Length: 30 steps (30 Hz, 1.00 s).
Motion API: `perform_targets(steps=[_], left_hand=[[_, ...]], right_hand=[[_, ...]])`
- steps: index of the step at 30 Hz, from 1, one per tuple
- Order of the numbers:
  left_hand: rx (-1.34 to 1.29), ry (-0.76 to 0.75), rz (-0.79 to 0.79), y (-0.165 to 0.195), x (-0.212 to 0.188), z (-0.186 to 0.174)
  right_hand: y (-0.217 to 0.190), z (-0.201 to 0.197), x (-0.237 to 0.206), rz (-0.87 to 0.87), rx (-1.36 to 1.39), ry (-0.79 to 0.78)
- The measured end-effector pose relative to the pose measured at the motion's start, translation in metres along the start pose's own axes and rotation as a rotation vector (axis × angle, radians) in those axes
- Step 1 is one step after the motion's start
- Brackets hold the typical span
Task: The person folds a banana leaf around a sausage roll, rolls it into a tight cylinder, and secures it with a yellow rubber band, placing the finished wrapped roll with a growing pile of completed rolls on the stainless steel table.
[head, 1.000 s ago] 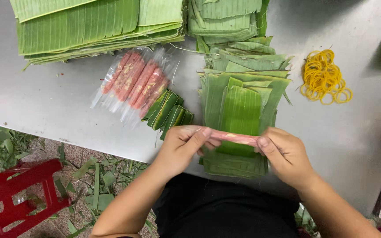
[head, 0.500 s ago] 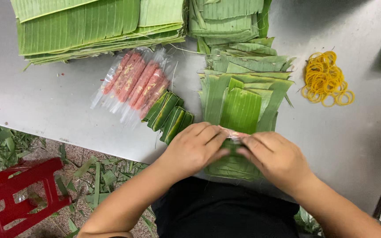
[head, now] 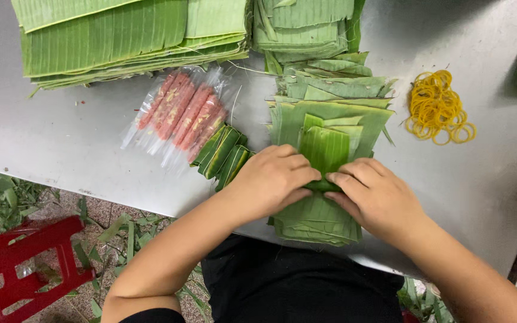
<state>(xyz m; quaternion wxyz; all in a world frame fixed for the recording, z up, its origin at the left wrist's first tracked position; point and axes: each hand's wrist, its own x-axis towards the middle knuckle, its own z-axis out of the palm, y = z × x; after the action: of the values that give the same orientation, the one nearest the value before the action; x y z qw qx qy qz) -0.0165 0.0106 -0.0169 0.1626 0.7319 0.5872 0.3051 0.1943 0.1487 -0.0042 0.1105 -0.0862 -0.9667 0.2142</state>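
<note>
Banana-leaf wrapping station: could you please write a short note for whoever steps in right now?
Left hand and right hand: both pressed on a leaf roll, fingertips meeting, atop the cut leaf stack.
Placed: finished green parcels left of the stack; pink sausage sticks in clear plastic behind them; yellow rubber bands on the right; large leaf piles at the back of the steel table.
Done: several parcels.
Left: this roll looks unbanded; sticks remain unwrapped.
</note>
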Motion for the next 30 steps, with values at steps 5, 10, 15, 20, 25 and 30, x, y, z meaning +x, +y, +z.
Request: perform_targets(steps=[5,10,15,20,25,30], left_hand=[[0.025,0.018,-0.13,-0.006,0.01,-0.003],[0.18,0.007,0.018,0.005,0.003,-0.007],[0.049,-0.177,-0.025,0.028,-0.014,-0.017],[0.238,-0.041,0.096,0.037,-0.021,-0.018],[0.091,0.007,-0.055,0.026,-0.014,0.0],[-0.2,0.006,-0.348,0.012,0.002,0.014]], right_hand=[[-0.003,-0.002,0.005,0.06,-0.006,0.057],[-0.004,-0.002,0.008,-0.039,-0.176,0.043],[-0.008,0.001,0.012,-0.025,-0.137,0.037],[-0.019,-0.003,0.005,-0.028,-0.001,-0.015],[-0.007,-0.009,-0.006,0.062,0.205,-0.133],[0.004,-0.003,-0.004,0.31,0.258,-0.131]])
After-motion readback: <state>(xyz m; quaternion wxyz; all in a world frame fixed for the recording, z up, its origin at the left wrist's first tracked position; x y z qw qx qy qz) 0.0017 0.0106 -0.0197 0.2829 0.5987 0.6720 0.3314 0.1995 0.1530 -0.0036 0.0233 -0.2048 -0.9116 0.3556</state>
